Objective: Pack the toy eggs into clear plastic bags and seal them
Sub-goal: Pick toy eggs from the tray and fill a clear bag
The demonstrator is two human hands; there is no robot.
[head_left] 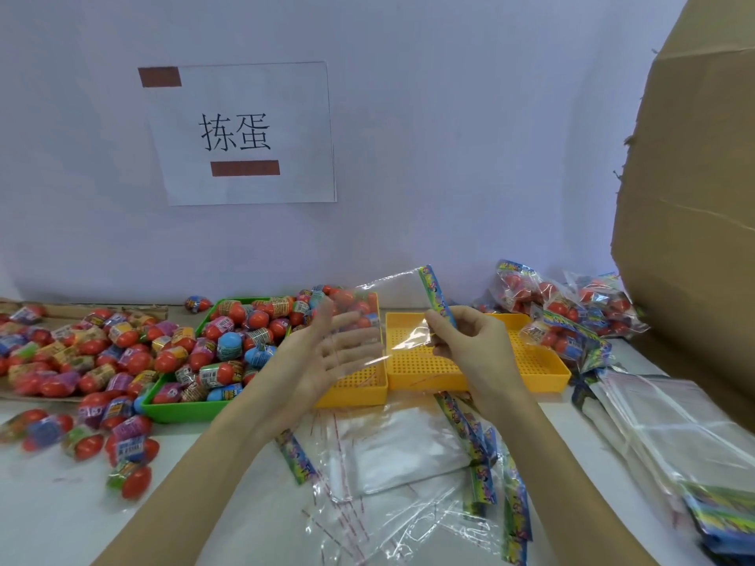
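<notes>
Holding a clear plastic bag (pixel 384 316) up above the table, the right hand (pixel 470 341) pinching it at the edge just below its colourful printed header strip (pixel 435 294), fingers curled round the plastic. Spreading the left hand (pixel 322 357) flat behind the lower left part of the same bag, fingers straight and relaxed, gripping nothing; hard to tell whether touching the film or only lying behind it. Hanging in front of two yellow perforated trays (pixel 482 361), set side by side. Lying heaped in a green tray (pixel 179 408) just left of the yellow ones, toy eggs (pixel 257 320) in red with printed wrappers, a few blue; more loose eggs (pixel 102 361) spilling across cardboard and the white table (pixel 49 504) at far left. Lying flat below the hands, a pile of empty clear bags (pixel 400 463) with the same coloured headers. Resting at the back right, filled bags of eggs (pixel 568 316), beside a large cardboard box (pixel 694 198). Lying at right, another stack of clear bags (pixel 674 426). Hanging on the wall, a paper sign (pixel 241 132).
</notes>
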